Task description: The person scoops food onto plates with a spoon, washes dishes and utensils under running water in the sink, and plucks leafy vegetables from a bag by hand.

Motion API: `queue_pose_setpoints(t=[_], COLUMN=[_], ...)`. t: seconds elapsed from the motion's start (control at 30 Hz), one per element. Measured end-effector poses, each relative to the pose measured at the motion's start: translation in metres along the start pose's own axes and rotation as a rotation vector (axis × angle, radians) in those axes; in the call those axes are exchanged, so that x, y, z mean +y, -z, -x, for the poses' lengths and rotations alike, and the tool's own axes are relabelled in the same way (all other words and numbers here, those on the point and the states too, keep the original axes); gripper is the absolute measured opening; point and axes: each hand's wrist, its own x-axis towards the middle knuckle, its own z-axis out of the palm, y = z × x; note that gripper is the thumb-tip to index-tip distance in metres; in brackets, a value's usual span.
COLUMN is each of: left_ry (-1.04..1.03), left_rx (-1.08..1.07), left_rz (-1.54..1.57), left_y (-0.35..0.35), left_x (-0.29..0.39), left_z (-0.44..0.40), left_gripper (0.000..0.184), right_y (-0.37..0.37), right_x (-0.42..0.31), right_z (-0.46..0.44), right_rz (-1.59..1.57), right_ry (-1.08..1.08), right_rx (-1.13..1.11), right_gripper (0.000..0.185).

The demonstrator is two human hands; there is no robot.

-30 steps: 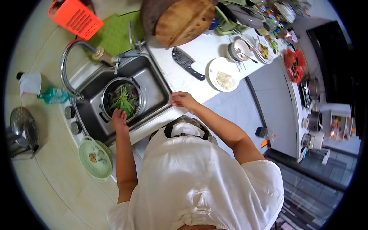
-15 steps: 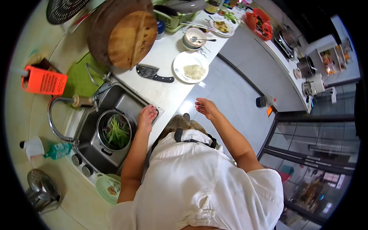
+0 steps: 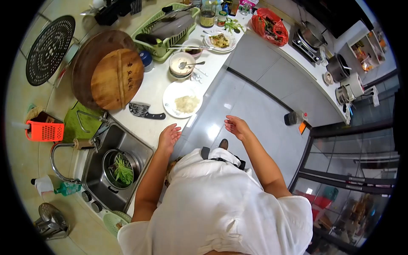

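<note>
My left hand (image 3: pixel 170 138) is in the air beside the counter's front edge, fingers apart and holding nothing. Nearest to it are a white plate (image 3: pixel 172 94) with pale shredded food (image 3: pixel 187 104) and a cleaver (image 3: pixel 142 111) with a black handle lying on the counter. Over the floor hangs my right hand (image 3: pixel 237 126), its fingers loosely stretched and nothing in them. To the left, a metal pot (image 3: pixel 106 170) with leafy greens (image 3: pixel 123 171) stands in the steel sink (image 3: pixel 143 159).
A round wooden lid (image 3: pixel 117 80) rests on a large brown pan (image 3: pixel 80 70) at the back. Bowls (image 3: pixel 182 63), a plate of food (image 3: pixel 229 40) and a green basket (image 3: pixel 168 49) line the counter. Opposite stand a red bag (image 3: pixel 270 27) and a stove (image 3: pixel 304 44).
My view has swung right along the counter. My left hand has moved from beside the sink's rim to near the cleaver and plate. My right hand stays raised and holds nothing.
</note>
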Motion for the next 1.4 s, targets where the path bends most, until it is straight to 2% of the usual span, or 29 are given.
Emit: queue_pose_setpoints(t=[0.27, 0.37, 0.5, 0.63, 0.73, 0.83, 1.0, 1.13, 1.23, 1.33, 1.4], left_ry=[0.039, 0.171, 0.149, -0.165, -0.133, -0.041, -0.080, -0.089, -0.105, -0.178, -0.232], left_rx=[-0.072, 0.017, 0.456, 0.567, 0.327, 0.248, 0.263, 0.313, 0.414, 0.506, 0.566], left_rz=[0.002, 0.093, 0.223, 0.172, 0.294, 0.297, 0.133, 0.196, 0.239, 0.242, 0.236], left_y=[-0.138, -0.138, -0.108, -0.072, -0.050, -0.043, -0.046, -0.045, -0.057, -0.079, -0.087], left_x=[-0.023, -0.045, -0.062, -0.060, -0.045, -0.034, -0.026, -0.040, -0.047, -0.049, -0.057], left_z=[-0.026, -0.045, -0.053, -0.068, -0.083, -0.094, -0.094, -0.070, -0.034, 0.007, 0.025], left_gripper=[0.034, 0.031, 0.031, 0.032, 0.029, 0.032, 0.034, 0.035, 0.034, 0.033, 0.035], right_y=[0.125, 0.163, 0.143, 0.120, 0.089, 0.053, 0.002, -0.035, -0.066, -0.102, -0.126], right_x=[-0.103, -0.129, -0.164, -0.159, -0.160, -0.172, -0.209, -0.249, -0.284, -0.319, -0.339], right_z=[-0.022, -0.045, -0.038, -0.069, -0.087, -0.102, -0.139, -0.200, -0.245, -0.290, -0.305], right_rz=[-0.053, -0.103, -0.050, 0.119, 0.201, 0.289, 0.436, 0.638, 1.070, 1.293, 1.454], right_ry=[0.037, 0.091, 0.084, 0.007, -0.040, -0.034, 0.056, 0.317, 0.749, 1.074, 1.039], right_rx=[0.024, -0.028, 0.025, -0.120, -0.250, -0.291, -0.297, -0.263, -0.081, -0.018, 0.086], right_gripper=[0.030, 0.030, 0.032, 0.031, 0.029, 0.028, 0.027, 0.028, 0.036, 0.038, 0.039])
